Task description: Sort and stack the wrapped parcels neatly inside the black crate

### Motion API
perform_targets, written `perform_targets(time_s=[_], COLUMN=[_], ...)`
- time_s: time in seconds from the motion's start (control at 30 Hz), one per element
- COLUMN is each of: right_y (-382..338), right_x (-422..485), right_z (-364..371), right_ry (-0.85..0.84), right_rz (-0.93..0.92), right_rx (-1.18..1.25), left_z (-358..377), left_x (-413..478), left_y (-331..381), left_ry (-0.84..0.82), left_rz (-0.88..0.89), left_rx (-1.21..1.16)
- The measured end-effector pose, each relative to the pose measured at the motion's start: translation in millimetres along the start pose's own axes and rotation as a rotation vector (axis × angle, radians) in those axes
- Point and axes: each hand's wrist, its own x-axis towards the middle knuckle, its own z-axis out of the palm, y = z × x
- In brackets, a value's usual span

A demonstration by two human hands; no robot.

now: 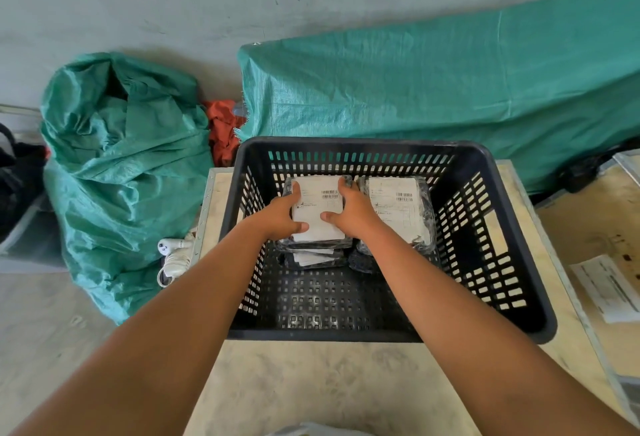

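A black perforated crate (512,262) stands on a pale wooden table. Inside, at its far side, lie two stacks of parcels wrapped in dark plastic with white shipping labels. My left hand (282,216) and my right hand (351,210) grip the left and right edges of the top parcel (318,209) of the left stack, thumbs on its label. More parcels (313,257) show beneath it. The right stack (398,207) lies beside it, untouched. The near half of the crate floor is bare.
The table (311,383) holds the crate. A green woven sack (121,176) slumps on the left and a long green-covered bundle (433,89) lies behind the crate. White cable and plug (173,255) hang at the table's left edge. Papers (609,286) lie on a second surface at right.
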Motion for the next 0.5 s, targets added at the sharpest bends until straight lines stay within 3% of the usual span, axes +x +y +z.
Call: perform_targets(time_s=[0.1,0.23,0.33,0.5], right_y=[-6.6,-14.1,-25.4,-66.9], right_x=[-6.6,-22.2,-45.1,-111.2], right_z=[-3.1,-16.4,-37.6,-112.7], right_ry=[0.015,0.123,0.15,0.153], right_rz=[0.036,0.032,-0.05,-0.258], right_rx=[0.04,0.148,0.239,0.526], left_z=[4.4,4.2,-2.1,4.8], left_x=[-6.3,-25.8,-52.6,-153.7], left_y=[5.4,16.6,24.3,29.5], left_ry=[0.063,0.269,0.39,0.394], left_rz=[0.001,0.006,0.033,0.258], left_rx=[-0.02,-0.072,-0.133,-0.421])
